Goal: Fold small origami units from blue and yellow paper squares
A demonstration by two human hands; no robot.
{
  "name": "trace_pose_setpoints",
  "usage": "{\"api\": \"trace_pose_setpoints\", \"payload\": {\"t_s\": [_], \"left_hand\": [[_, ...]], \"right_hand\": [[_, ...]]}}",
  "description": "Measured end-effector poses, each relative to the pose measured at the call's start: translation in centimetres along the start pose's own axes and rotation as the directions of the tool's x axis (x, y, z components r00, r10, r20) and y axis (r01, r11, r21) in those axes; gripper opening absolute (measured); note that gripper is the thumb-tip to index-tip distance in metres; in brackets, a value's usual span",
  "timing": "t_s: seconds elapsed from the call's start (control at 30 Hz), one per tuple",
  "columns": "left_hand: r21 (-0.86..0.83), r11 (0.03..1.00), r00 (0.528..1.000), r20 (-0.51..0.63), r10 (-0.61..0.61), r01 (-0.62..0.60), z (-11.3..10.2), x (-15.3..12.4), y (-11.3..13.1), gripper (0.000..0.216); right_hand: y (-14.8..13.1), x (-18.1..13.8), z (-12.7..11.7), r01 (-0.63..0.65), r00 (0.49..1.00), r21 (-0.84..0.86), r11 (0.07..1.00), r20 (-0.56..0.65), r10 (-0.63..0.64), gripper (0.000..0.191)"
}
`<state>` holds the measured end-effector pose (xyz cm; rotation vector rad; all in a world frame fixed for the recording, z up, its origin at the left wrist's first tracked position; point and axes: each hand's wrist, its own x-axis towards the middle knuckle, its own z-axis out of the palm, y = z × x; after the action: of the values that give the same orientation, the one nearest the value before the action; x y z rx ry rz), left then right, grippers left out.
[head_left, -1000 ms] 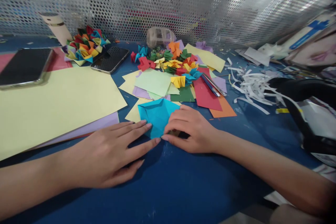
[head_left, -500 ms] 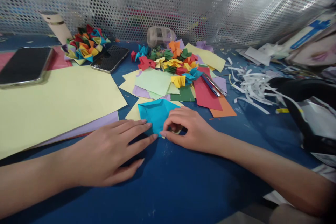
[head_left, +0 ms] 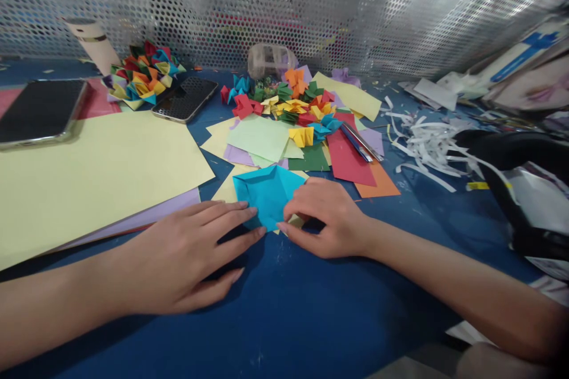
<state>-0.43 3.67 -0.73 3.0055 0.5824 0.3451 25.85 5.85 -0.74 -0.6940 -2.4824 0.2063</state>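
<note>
A piece of blue origami paper (head_left: pixel 265 192) lies on the table with its upper edges folded inward. My left hand (head_left: pixel 191 254) rests flat, fingers stretched out, and its fingertips press on the paper's lower left side. At the right side, my right hand (head_left: pixel 329 213) is curled, with thumb and index finger pinching the paper near its lower right edge. The other fingertips of that hand are partly hidden behind its knuckles. Under the blue sheet, part of a pale yellow paper (head_left: pixel 226 187) shows.
Folded coloured paper pieces (head_left: pixel 293 108) and loose sheets (head_left: pixel 258 137) lie beyond the hands. Pens (head_left: pixel 361 143) rest on red paper. Large yellow sheets (head_left: pixel 102 172) and two phones (head_left: pixel 42 111) are to the left. White paper strips (head_left: pixel 427 142) lie right, before a perforated metal panel (head_left: pixel 186 6).
My right hand has slid slightly to the right along the blue paper's lower edge, uncovering more of it. My left hand has stayed in place.
</note>
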Motion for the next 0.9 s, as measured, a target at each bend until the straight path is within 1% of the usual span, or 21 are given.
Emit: {"api": "trace_pose_setpoints", "payload": {"t_s": [0.07,0.1,0.2,0.27,0.43,0.5,0.63,0.8,0.9], "left_hand": [[-0.011,1.000,1.000,-0.003,-0.002,0.002,0.07,-0.02,-0.01,0.042],[-0.012,1.000,1.000,-0.008,-0.001,0.001,0.11,-0.02,-0.02,0.041],[-0.007,1.000,1.000,-0.023,0.002,-0.002,0.17,0.03,-0.05,0.041],[-0.001,1.000,1.000,-0.028,0.004,-0.004,0.15,0.08,-0.04,0.040],[0.011,1.000,1.000,-0.024,0.002,-0.002,0.06,0.12,0.08,0.040],[0.019,1.000,1.000,-0.031,0.006,-0.005,0.08,0.10,0.08,0.040],[0.059,0.998,0.998,-0.052,0.039,-0.036,0.09,0.04,0.04,0.038],[0.062,0.997,0.997,-0.067,0.042,-0.038,0.04,-0.05,0.12,0.036],[0.050,0.998,0.998,-0.062,0.034,-0.031,0.08,-0.04,0.14,0.036]], "right_hand": [[0.02,-0.12,-0.13,0.115,0.992,-0.039,0.993,-0.056,-0.117,0.010],[0.01,-0.14,-0.21,0.167,0.984,-0.060,0.984,-0.057,-0.170,0.009],[-0.05,-0.11,-0.33,0.286,0.958,-0.107,0.952,0.021,-0.286,0.012],[-0.06,-0.06,-0.33,0.319,0.947,-0.107,0.942,0.071,-0.313,0.016],[0.01,-0.01,-0.36,0.320,0.938,-0.106,0.942,0.176,-0.299,0.019],[0.01,-0.02,-0.41,0.314,0.938,-0.106,0.944,0.191,-0.290,0.019],[0.06,0.01,-0.56,0.306,0.946,-0.133,0.943,0.148,-0.287,0.019],[0.40,0.14,-0.86,0.285,0.958,-0.213,0.935,0.094,-0.271,0.038],[0.55,0.06,-0.78,0.290,0.957,-0.231,0.929,0.067,-0.282,0.040]]}}
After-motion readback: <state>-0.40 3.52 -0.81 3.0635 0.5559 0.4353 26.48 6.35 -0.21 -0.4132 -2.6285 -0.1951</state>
